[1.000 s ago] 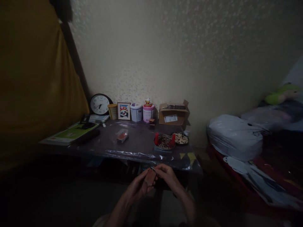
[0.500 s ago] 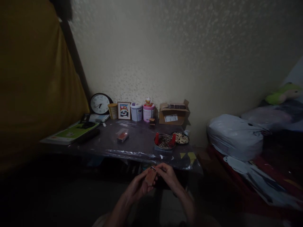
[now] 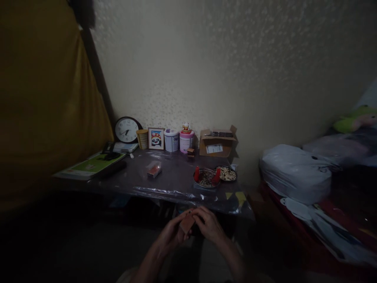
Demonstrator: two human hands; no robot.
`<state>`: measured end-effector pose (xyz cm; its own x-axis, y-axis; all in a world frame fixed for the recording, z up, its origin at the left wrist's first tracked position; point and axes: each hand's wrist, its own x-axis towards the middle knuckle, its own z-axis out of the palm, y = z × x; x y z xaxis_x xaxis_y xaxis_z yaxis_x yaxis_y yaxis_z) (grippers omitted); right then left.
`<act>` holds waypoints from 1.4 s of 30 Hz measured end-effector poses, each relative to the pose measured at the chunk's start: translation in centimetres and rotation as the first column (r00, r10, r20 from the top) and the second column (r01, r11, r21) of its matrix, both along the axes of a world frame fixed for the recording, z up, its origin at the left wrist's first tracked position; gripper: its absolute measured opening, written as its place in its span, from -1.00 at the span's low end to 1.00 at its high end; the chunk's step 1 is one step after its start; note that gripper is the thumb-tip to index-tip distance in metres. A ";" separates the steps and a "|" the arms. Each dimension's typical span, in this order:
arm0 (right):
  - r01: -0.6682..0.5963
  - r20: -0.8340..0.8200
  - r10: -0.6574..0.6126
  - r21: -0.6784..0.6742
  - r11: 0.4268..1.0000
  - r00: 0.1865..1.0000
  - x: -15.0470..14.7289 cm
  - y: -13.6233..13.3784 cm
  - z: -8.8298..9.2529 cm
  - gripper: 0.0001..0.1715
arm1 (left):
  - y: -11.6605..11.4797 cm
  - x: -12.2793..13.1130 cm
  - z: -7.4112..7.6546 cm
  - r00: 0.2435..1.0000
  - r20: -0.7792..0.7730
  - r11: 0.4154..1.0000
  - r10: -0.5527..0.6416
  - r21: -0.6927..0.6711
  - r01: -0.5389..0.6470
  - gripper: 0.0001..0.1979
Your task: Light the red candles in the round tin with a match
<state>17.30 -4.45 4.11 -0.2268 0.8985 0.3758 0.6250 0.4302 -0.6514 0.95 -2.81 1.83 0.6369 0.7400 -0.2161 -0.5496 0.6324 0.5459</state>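
Low in the view, in front of the table, my left hand [image 3: 172, 232] is closed round a small brown-orange matchbox [image 3: 187, 223]. The box is tilted, its flat face turned up toward me. My right hand [image 3: 208, 225] has its fingertips closed at the box's far upper end, covering that end. Whether a match is between those fingers is hidden. Beyond my hands a round dish [image 3: 206, 185] holds dark bits and two red upright pieces. Behind it, another dish [image 3: 225, 179] is full of pale sticks that look like matches.
The plastic-covered table [image 3: 173, 181] carries a clear-wrapped reddish pack [image 3: 154, 169], a green book [image 3: 91, 166], a clock [image 3: 127, 130], a panda picture [image 3: 156, 139], tubs [image 3: 172, 141] and a cardboard box [image 3: 217, 147]. A white plastic bag [image 3: 294, 171] sits to the right; a yellow curtain [image 3: 53, 106] hangs left.
My right fingers have moved over the matchbox's far end, covering the dark tips that showed there. The box has turned slightly, and the whole view has shifted a little.
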 end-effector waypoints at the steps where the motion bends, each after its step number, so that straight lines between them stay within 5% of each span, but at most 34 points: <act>1: -0.015 0.027 0.015 0.002 1.000 1.000 0.1 0.0 -0.1 -0.78 | 0.1 0.1 -0.2 1.000 0.006 1.000 0.005 0.005 -0.005 -0.75; 42: -0.087 0.077 0.093 -0.069 0.994 0.993 0.8 -0.2 0.2 -0.81 | 0.1 0.3 -0.1 0.999 0.006 0.999 -0.051 0.001 0.051 -0.73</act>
